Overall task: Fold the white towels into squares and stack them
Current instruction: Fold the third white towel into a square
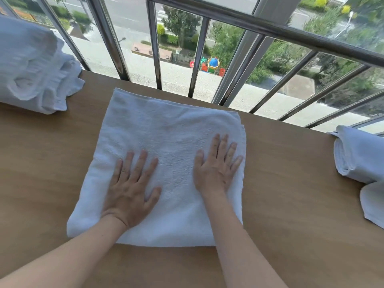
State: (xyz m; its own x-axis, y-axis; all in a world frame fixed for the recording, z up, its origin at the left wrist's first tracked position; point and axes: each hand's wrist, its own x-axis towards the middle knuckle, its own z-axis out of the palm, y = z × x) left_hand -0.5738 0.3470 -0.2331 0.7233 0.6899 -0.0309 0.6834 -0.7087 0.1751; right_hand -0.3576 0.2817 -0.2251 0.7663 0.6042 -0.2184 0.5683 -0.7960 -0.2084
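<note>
As the head camera looks down, one white towel (166,142) is seen laid flat in the middle of a wooden surface (291,194), folded to a near square. It is pressed by two hands: the left hand (131,192) and the right hand (216,169) are laid palm-down on it, fingers (141,163) straight and spread, probably so that the fold is smoothed and kept flat. A crumpled heap of towels (31,65) is seen at the far left, likely waiting to be folded; its number cannot be told. Two more are seen at the right edge: a folded towel (361,154) and a lower towel (374,204), perhaps finished. A metal railing (270,28) is seen beyond.
</note>
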